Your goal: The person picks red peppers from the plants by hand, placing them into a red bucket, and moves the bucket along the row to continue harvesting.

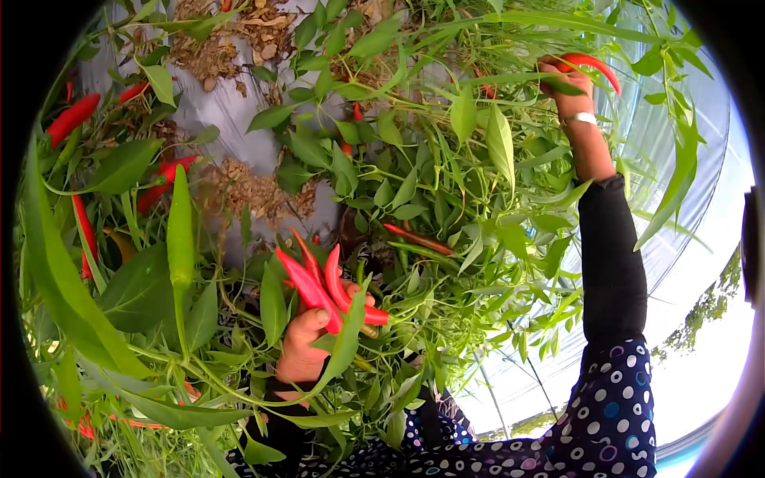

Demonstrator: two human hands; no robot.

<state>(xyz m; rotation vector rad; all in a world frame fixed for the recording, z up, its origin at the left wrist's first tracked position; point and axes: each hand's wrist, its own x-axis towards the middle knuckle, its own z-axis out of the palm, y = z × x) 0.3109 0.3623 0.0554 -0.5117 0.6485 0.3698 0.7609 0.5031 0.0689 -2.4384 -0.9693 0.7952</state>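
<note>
My left hand (301, 350), low in the middle of the view, is closed around a bunch of red chili peppers (312, 288), their tips pointing up and away. Leaves cover part of its fingers. Far out at the upper right, my right hand (567, 97) is closed on one curved red chili pepper (596, 65), with a green leaf across the fingers. A darker, partly ripened chili (419, 238) hangs among the leaves between the two hands.
Dense pepper plants (470, 183) surround both arms. More red chilies hang at the left, including one large chili (73, 119). Grey plastic mulch (227, 119) with dry soil clumps (255, 190) lies between rows. Translucent sheeting (669, 159) stands to the right.
</note>
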